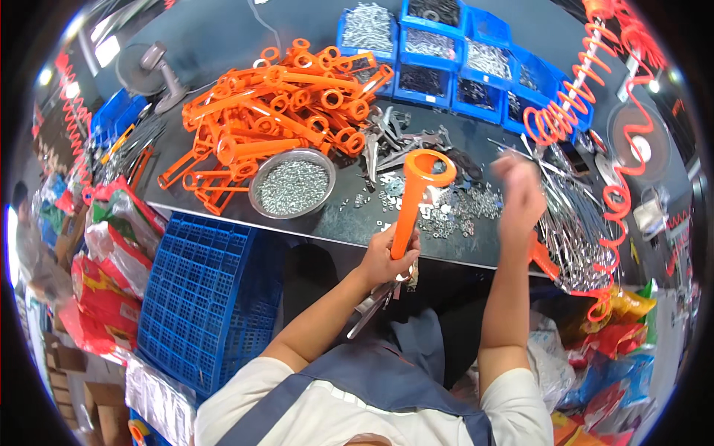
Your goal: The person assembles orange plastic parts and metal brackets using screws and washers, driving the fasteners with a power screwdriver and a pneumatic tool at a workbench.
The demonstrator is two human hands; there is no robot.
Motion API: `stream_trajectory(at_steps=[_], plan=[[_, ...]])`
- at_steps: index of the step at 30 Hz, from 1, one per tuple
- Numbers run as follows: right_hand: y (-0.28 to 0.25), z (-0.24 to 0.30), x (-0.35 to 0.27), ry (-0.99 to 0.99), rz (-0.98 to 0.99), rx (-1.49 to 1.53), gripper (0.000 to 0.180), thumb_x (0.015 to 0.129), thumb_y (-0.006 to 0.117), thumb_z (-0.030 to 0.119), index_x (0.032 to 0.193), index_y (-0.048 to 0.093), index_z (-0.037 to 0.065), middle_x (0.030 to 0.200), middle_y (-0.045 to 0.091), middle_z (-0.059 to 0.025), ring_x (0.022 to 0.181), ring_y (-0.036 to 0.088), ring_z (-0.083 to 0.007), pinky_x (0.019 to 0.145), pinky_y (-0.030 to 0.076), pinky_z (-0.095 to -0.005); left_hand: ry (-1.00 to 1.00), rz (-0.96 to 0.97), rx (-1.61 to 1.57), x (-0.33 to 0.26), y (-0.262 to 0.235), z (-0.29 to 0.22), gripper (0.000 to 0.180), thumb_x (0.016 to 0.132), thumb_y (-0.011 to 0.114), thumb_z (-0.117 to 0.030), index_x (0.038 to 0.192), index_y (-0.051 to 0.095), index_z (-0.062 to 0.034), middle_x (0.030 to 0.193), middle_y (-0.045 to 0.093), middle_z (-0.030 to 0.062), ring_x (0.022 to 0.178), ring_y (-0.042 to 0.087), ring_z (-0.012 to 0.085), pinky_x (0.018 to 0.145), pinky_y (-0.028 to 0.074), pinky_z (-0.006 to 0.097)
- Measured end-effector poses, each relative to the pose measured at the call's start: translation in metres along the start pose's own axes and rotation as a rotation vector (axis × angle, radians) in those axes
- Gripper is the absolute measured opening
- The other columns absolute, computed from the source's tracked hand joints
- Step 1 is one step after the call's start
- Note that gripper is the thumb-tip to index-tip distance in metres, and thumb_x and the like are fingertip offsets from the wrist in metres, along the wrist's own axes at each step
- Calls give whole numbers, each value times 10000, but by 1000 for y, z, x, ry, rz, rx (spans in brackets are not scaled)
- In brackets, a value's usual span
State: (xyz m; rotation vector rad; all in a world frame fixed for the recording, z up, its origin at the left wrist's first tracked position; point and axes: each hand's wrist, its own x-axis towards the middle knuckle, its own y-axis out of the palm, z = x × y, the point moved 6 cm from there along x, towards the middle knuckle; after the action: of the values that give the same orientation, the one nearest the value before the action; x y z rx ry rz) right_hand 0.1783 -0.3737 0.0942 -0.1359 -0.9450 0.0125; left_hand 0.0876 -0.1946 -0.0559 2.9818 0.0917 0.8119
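My left hand (387, 259) grips an orange plastic handle (415, 195) with a ring-shaped top, holding it upright at the near edge of the dark table (223, 44). A grey metal part (378, 299) hangs below that hand. My right hand (519, 195) is raised and blurred over a scatter of small washers and nuts (462, 208); whether it holds anything is unclear. A heap of grey metal levers (405, 141) lies just behind the handle.
A pile of orange handles (282, 111) covers the table's left. A round metal bowl of small screws (291, 183) sits in front of it. Blue bins of hardware (454, 52) line the back. Orange coiled hoses (595, 111) hang right. A blue crate (204, 297) stands at lower left.
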Motion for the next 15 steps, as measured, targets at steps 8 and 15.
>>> stream_trajectory(at_steps=[8,15], plan=[[-98,-221,-48,768,146,-256,464,783,677,186,1090,507,-117,1016,605,-217,922,611,-304,843,479,-407,-100,23,-87,-3,1,9,321,749,621,47,1053,523,17,860,585,39,780,569,97,724,482,251],[-72,-100,-76,806,-8,345,342,784,687,135,1039,567,-58,898,638,-153,743,639,-184,633,546,-297,-97,-23,-97,-3,0,7,308,748,619,52,1040,526,18,864,593,50,770,571,104,707,482,256]])
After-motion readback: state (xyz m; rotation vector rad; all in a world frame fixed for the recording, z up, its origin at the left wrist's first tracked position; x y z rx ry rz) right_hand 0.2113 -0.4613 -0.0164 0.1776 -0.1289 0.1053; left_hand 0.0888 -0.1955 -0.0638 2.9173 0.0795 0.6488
